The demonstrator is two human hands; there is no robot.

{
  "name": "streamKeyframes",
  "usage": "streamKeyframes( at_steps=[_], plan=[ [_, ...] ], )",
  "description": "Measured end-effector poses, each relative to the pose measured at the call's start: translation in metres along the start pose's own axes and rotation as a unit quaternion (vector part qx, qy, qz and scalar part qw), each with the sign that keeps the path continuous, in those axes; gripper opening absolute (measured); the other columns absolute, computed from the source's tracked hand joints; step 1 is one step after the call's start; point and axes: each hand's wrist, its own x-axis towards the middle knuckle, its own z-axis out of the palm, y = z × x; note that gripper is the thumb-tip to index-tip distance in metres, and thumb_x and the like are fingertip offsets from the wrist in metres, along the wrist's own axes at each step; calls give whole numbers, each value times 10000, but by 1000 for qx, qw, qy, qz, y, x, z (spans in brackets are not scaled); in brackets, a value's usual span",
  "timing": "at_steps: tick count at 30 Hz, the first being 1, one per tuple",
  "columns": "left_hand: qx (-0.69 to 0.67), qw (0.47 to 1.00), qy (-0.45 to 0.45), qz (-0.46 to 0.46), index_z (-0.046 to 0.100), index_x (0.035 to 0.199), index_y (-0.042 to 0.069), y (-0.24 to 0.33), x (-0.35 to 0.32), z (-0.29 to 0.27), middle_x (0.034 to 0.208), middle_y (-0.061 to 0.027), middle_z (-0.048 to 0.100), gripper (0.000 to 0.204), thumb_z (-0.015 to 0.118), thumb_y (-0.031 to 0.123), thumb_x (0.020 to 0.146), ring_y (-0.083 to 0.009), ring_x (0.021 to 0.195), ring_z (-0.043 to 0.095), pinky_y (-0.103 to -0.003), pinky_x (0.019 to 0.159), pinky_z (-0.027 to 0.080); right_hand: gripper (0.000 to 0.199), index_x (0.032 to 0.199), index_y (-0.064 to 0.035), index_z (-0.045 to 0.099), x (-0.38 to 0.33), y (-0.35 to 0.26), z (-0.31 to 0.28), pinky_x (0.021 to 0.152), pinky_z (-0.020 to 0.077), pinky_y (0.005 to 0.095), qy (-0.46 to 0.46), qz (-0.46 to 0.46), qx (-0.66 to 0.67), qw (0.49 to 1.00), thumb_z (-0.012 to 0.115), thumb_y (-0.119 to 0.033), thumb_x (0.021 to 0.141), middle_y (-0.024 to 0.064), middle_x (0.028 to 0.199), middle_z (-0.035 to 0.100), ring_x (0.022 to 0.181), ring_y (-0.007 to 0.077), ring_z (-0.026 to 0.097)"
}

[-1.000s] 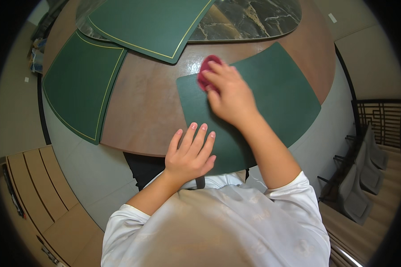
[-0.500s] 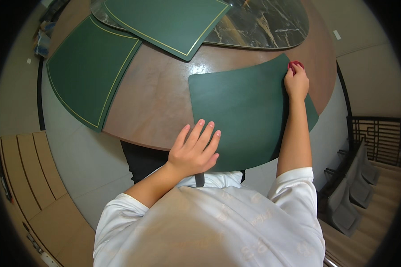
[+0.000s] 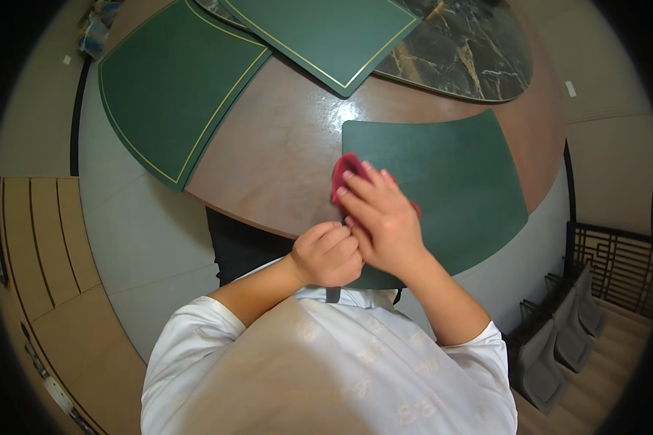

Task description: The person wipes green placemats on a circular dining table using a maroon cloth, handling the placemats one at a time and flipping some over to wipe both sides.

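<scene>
A plain green placemat point(image 3: 457, 181), with no gold line showing on its upper face, lies on the brown round table point(image 3: 268, 152) in front of me. My right hand point(image 3: 388, 225) presses a folded red cloth point(image 3: 347, 168) against the mat's left border, fingers stretched over it. Part of the cloth shows beyond the fingertips, with a bit more by the knuckles. Close beside it, my left hand point(image 3: 328, 254) is curled closed at the mat's left edge near the table rim. Its fingers seem to grip that edge, though the fingertips are hidden.
Two gold-lined green mats, one at left point(image 3: 181, 87) and one farther back point(image 3: 334, 36), overlap each other. The back one rests partly on a dark marbled turntable point(image 3: 471, 58). Grey chairs point(image 3: 544, 377) stand at lower right, wooden panelling point(image 3: 54, 239) at left.
My right hand has carried the red cloth from the mat's far right corner to its left border. My left hand has gone from spread fingers to a closed grip. The view has shifted slightly.
</scene>
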Motion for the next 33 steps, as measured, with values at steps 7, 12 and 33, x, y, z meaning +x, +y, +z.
streamKeyframes(
  at_steps=[7, 12, 33],
  plan=[
    [-26, 1000, 5, 4, 698, 867, 164, 1, 0, -8, 1036, -20, 699, 50, 740, 183, 850, -233, 1028, 695, -393, 931, 609, 432, 1331, -9, 757, 19, 3, 13, 1203, 494, 600, 1, -11, -6, 1000, 812, -67, 906, 185, 1482, 694, 1458, 464, 598],
    [-6, 1000, -7, 13, 750, 976, 136, 2, -5, -4, 1029, -22, 709, 189, 736, 245, 823, -240, 1019, 695, -408, 940, 595, 363, 1284, 42, 730, 64, 28, 35, 1187, 489, 590, 72, 5, -63, 995, 768, -137, 970, 216, 1433, 695, 1411, 480, 606],
    [45, 998, 42, -10, 727, 1039, 239, 5, -30, 6, 1151, 54, 714, 136, 732, 199, 910, -159, 1170, 701, -403, 1134, 405, 354, 1275, -17, 803, -62, -30, -17, 1228, 446, 628, -15, 120, 9, 993, 766, -98, 932, 193, 1478, 716, 1475, 478, 594]
  ],
)
